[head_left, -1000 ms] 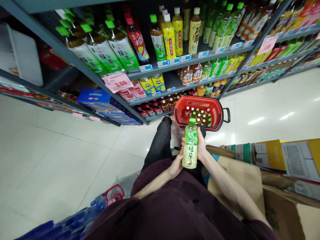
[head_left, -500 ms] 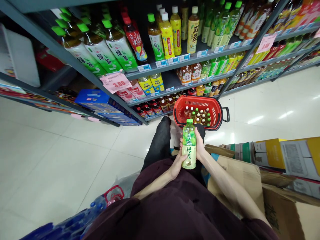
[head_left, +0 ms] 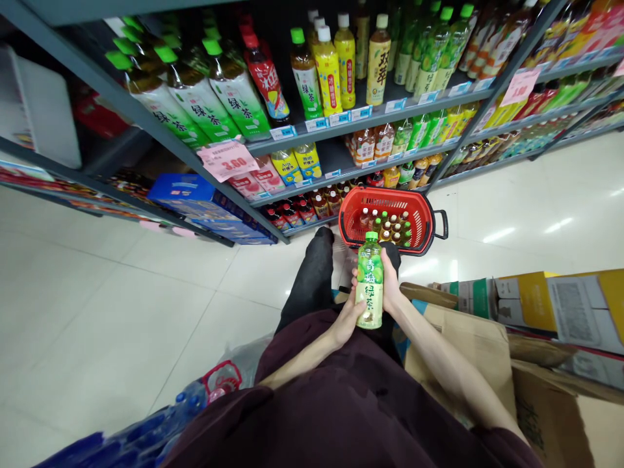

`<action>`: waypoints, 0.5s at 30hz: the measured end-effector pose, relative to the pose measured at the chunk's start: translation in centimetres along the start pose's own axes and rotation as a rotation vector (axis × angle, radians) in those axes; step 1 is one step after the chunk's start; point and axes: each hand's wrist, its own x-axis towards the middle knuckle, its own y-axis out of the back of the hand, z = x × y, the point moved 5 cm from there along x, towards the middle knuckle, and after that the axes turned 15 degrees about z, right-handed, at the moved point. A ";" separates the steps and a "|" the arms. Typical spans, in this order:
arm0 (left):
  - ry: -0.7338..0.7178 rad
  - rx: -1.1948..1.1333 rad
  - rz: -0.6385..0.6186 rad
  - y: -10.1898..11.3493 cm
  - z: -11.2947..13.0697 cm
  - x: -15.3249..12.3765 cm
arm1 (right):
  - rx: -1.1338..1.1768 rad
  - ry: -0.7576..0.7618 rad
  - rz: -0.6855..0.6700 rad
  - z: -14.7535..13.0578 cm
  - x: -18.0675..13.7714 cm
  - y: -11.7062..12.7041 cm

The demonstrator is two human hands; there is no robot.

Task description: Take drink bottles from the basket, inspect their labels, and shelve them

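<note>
I hold a green tea bottle (head_left: 369, 281) with a green cap and pale green label upright in front of my lap. My right hand (head_left: 391, 286) wraps around its right side. My left hand (head_left: 347, 320) cups its lower left side and base. Just beyond the bottle, a red shopping basket (head_left: 419, 207) with a black handle stands on the floor, holding several small bottles with mixed caps.
Grey shelves (head_left: 341, 125) full of bottled drinks rise ahead, with a pink price tag (head_left: 228, 160). Open cardboard boxes (head_left: 526, 338) lie to my right. A blue pack of water bottles (head_left: 146, 435) sits at lower left. White tiled floor (head_left: 97, 312) spreads left.
The bottle has shifted slightly away from me and a touch lower in my hands; otherwise the scene is the same.
</note>
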 end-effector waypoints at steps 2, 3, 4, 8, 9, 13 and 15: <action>-0.017 0.023 0.001 -0.2 0.2 -0.1 | -0.004 -0.006 -0.009 0.0 0.0 0.0; -0.026 0.033 0.008 -0.3 0.3 -0.2 | -0.007 -0.009 -0.012 0.0 0.0 0.0; -0.031 0.041 0.016 -0.4 0.4 -0.3 | -0.010 -0.013 -0.015 0.1 0.0 0.0; 0.019 0.018 0.010 -0.5 0.2 -0.5 | 0.001 -0.018 -0.016 0.1 0.1 0.2; 0.040 -0.001 0.001 -0.5 0.2 -0.5 | 0.006 -0.015 -0.012 0.1 0.1 0.2; 0.095 -0.039 -0.023 -0.6 0.0 -0.3 | 0.025 -0.011 0.016 0.0 0.2 0.2; 0.092 -0.043 -0.027 -0.6 0.1 -0.3 | 0.031 -0.016 0.023 0.0 0.1 0.1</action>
